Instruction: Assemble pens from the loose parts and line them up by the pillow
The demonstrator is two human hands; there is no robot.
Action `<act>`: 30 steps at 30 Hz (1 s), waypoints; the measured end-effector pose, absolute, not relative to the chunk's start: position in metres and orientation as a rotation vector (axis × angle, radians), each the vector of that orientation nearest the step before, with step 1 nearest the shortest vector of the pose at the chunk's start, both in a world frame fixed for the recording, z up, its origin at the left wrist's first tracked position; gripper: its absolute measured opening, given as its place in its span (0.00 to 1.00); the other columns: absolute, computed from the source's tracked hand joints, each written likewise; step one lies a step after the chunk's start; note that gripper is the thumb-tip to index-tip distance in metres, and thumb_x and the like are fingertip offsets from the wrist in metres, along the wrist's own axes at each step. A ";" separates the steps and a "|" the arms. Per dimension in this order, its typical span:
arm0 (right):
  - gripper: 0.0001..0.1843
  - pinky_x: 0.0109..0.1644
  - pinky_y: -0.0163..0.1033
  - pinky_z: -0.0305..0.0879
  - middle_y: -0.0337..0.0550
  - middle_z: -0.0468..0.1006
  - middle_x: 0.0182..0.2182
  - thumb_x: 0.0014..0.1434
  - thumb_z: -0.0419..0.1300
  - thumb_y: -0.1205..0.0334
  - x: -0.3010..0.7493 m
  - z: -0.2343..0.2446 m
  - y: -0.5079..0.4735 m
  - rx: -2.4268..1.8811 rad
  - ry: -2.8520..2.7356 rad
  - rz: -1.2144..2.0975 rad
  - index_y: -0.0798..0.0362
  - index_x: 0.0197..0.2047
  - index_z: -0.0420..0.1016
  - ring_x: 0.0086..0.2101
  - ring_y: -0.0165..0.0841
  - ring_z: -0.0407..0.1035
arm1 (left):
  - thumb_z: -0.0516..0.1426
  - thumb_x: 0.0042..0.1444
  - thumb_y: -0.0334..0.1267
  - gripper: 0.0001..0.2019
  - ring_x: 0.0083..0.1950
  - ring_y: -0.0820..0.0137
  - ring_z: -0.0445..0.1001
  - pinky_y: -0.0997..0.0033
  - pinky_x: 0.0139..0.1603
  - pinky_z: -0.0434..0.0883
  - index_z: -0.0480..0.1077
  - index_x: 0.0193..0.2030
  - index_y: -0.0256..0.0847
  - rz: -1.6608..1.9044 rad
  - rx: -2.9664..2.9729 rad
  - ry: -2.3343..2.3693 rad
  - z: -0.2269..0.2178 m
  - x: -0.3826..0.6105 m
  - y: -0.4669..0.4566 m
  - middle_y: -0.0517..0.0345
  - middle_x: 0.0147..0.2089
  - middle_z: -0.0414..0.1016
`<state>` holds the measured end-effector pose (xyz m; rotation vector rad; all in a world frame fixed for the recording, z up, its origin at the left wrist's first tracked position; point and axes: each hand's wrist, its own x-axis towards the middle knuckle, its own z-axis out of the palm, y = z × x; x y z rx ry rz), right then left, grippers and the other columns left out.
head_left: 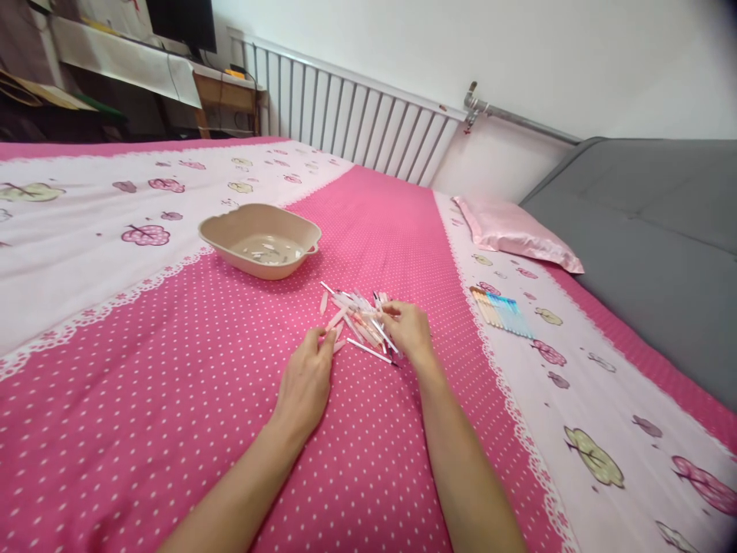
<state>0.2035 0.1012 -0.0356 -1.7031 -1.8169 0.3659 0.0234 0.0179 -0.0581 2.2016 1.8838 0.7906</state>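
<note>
Resting both hands on the bed, I have a loose pile of pens [357, 311] just ahead of me on the pink dotted sheet [173, 399]. My left hand [307, 380] lies palm down at the pile's near left edge. Its fingers [322, 342] are drawn close together, thumb and forefinger tips meeting at a short pale piece, but I cannot tell whether they have pinched it. My right hand [410, 330] sits at the near right edge, fingers curled down onto the heap. A thin white pen [368, 351] with a dark tip runs out from under it. I cannot tell whether that hand grips anything or only presses on it.

I judge these pens to be very light, stiff and smooth. They look like thin plastic barrels that roll easily and slide over one another. They lie crossed in every direction, so a single one is best taken by the middle of its barrel, between thumb and forefinger, where it stands free of its neighbours. A grab at a tip would likely tilt it or drag others along.

A beige basin [242, 265] stands beyond the pile to the left, well apart from my hands, with a few small bits inside. To the right, a neat row of blue-tipped pens [504, 312] lies on the pale border, near a pink pillow [512, 230].
</note>
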 end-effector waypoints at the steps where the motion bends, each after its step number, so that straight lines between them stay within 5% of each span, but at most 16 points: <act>1: 0.09 0.45 0.42 0.66 0.45 0.81 0.37 0.54 0.60 0.62 0.204 -0.034 0.101 -1.684 -1.798 0.371 0.52 0.37 0.79 0.39 0.40 0.75 | 0.42 0.64 0.34 0.17 0.37 0.66 0.71 0.70 0.32 0.66 0.64 0.55 0.39 0.815 2.137 1.888 -0.058 0.024 0.016 0.46 0.51 0.67; 6: 0.12 0.44 0.36 0.66 0.43 0.81 0.37 0.59 0.55 0.62 0.201 -0.011 0.089 -1.475 -1.794 0.493 0.54 0.42 0.77 0.39 0.34 0.75 | 0.42 0.63 0.36 0.15 0.39 0.62 0.69 0.64 0.37 0.68 0.69 0.42 0.37 0.965 2.118 1.830 -0.060 0.020 0.012 0.47 0.42 0.69; 12: 0.23 0.35 0.35 0.64 0.36 0.78 0.26 0.61 0.54 0.64 0.194 0.031 0.052 -1.241 -1.886 0.849 0.48 0.60 0.63 0.28 0.30 0.72 | 0.44 0.62 0.34 0.12 0.46 0.61 0.71 0.57 0.48 0.68 0.64 0.47 0.36 1.286 1.762 1.776 -0.061 0.013 0.010 0.46 0.44 0.73; 18: 0.08 0.47 0.39 0.66 0.39 0.79 0.30 0.62 0.56 0.60 0.197 0.052 0.027 -0.970 -1.711 1.233 0.49 0.42 0.75 0.34 0.29 0.73 | 0.45 0.63 0.40 0.11 0.50 0.63 0.72 0.56 0.51 0.68 0.61 0.48 0.39 1.393 1.571 1.577 -0.052 0.019 0.003 0.47 0.48 0.73; 22: 0.10 0.53 0.42 0.65 0.41 0.80 0.37 0.60 0.60 0.61 0.199 0.056 0.020 -0.859 -1.601 1.418 0.48 0.45 0.74 0.41 0.31 0.73 | 0.46 0.64 0.41 0.11 0.48 0.64 0.73 0.58 0.49 0.70 0.61 0.48 0.39 1.443 1.682 1.489 -0.051 0.022 0.000 0.48 0.46 0.73; 30: 0.08 0.30 0.31 0.66 0.34 0.72 0.21 0.59 0.60 0.56 0.186 0.056 0.016 -0.922 -1.459 1.158 0.48 0.38 0.79 0.23 0.25 0.65 | 0.48 0.63 0.37 0.08 0.45 0.67 0.76 0.63 0.45 0.73 0.62 0.47 0.39 1.529 1.988 1.440 -0.059 0.021 0.001 0.50 0.44 0.76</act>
